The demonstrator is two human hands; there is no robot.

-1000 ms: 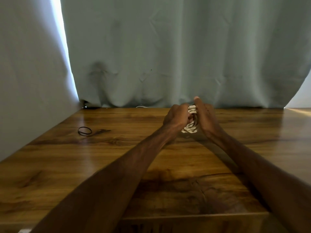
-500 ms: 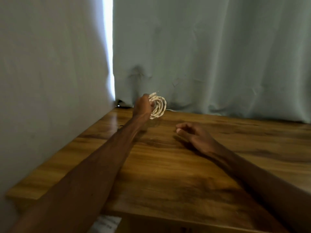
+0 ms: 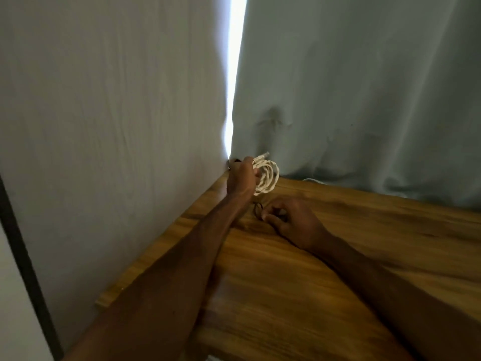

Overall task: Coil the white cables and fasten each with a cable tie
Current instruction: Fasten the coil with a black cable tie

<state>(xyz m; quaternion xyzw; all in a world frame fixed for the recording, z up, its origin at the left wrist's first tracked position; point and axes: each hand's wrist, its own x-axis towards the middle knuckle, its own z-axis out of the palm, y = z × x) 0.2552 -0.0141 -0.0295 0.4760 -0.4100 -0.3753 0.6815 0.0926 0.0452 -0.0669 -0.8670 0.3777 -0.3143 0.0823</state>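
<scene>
My left hand (image 3: 240, 178) grips a coiled white braided cable (image 3: 268, 178) and holds it a little above the far left part of the wooden table (image 3: 338, 256). A plug end sticks out of the top of the coil. My right hand (image 3: 291, 220) lies on the table just below the coil, fingers curled, its fingertips at a thin black loop, the cable tie (image 3: 257, 208). Whether the fingers pinch the tie is not clear.
Grey-green curtains (image 3: 364, 87) hang along the back and left edges of the table, with a bright gap between them. A bit of another white cable (image 3: 312, 180) shows at the curtain's foot. A dark pole (image 3: 23, 256) stands at the far left.
Both hands first held the coil together at the middle. My left hand carried it to the left alone, and my right hand followed and came down at the black tie. My view turned left.
</scene>
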